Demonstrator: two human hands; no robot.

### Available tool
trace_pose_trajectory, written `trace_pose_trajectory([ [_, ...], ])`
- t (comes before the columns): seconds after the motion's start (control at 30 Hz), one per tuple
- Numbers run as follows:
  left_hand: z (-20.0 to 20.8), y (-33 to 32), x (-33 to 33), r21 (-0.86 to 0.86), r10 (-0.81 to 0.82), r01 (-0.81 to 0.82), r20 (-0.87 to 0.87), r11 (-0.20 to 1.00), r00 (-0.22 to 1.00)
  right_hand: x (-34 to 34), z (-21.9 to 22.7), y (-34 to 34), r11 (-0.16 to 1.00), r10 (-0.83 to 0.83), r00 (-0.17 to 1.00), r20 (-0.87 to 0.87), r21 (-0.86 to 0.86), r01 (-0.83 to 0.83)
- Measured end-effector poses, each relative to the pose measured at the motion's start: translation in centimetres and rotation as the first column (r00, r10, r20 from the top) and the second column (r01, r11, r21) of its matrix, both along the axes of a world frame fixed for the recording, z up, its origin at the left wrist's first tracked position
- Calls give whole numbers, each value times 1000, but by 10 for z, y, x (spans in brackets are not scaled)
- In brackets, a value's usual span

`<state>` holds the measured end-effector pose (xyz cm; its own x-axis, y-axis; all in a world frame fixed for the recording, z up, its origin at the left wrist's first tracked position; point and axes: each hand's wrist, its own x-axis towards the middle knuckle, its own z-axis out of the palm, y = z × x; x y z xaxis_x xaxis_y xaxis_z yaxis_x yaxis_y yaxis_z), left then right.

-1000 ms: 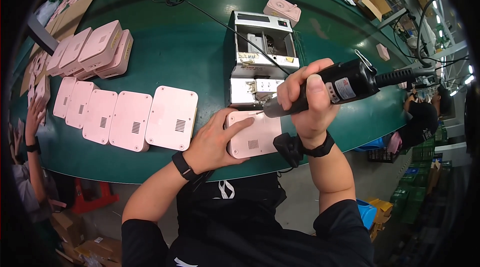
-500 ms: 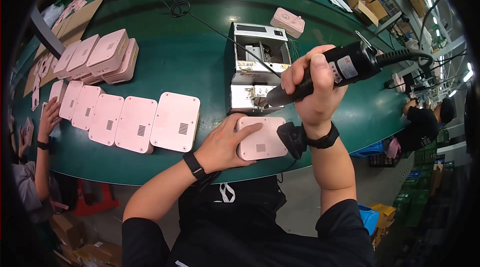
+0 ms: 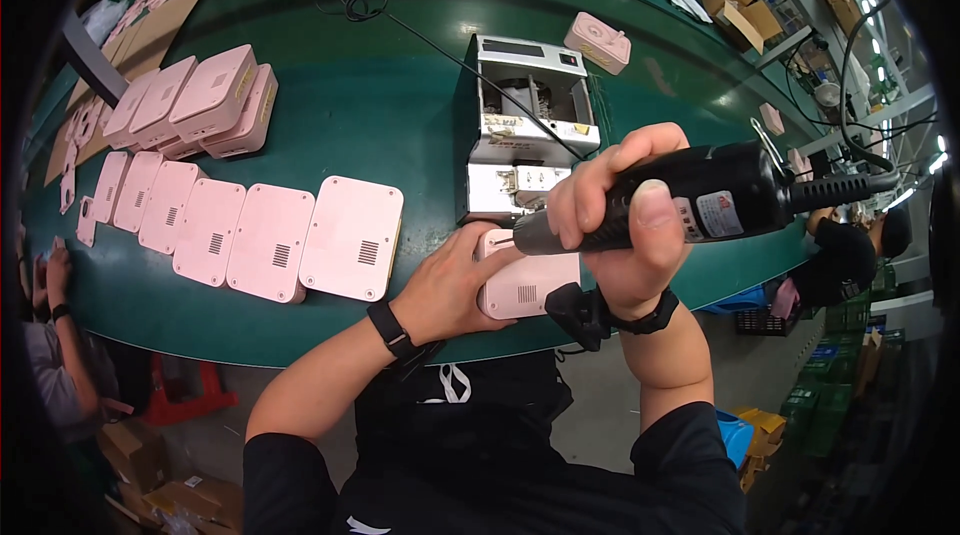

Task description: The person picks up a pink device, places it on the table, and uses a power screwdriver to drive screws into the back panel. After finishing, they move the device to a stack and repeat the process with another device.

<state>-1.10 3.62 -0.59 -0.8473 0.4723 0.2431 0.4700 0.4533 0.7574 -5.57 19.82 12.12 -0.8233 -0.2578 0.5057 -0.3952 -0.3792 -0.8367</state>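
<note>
L hand (image 3: 447, 280) is spread on the left end of a pink plastic box (image 3: 530, 297): 1 finger lies on top, others go round the far edge, thumb on the near edge, so it has hold of the box. The box sits on the green table (image 3: 400, 85), right by the person's tummy, w/ its slots facing up.

R hand (image 3: 645, 250) has its fingers curled tight round a black elec. screwdriver (image 3: 730, 205). The thin bit (image 3: 504, 241) is at the box's far left corner; can't tell if it touches.

Just past the box is a screw feeder (image 3: 530, 148), black & white. To the left, 6 pink boxes (image 3: 270, 235) make a row, w/ a pink pile (image 3: 215, 95) behind. A co-worker's hand (image 3: 58, 270) is at the far left edge.
</note>
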Motion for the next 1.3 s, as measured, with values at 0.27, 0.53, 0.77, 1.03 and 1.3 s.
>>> trace_pose_trajectory([
  [0.27,-3,0,-3,14,-1,2,-78,1000,997,3,-2,-9,998,46,995,85,31,-48],
  [0.53,-4,-1,-5,41,-2,6,-88,999,996,12,9,-7,995,-30,991,132,95,18],
  [0.77,-2,0,-5,36,-3,5,-73,999,997,7,4,-7,992,-32,983,180,125,9],
  [1.03,-1,-1,-6,59,0,3,-39,998,999,5,-3,-10,989,1,984,179,144,-27],
  [1.3,-6,-1,-3,40,-7,11,-90,999,996,3,-24,-16,990,-104,989,107,108,93],
])
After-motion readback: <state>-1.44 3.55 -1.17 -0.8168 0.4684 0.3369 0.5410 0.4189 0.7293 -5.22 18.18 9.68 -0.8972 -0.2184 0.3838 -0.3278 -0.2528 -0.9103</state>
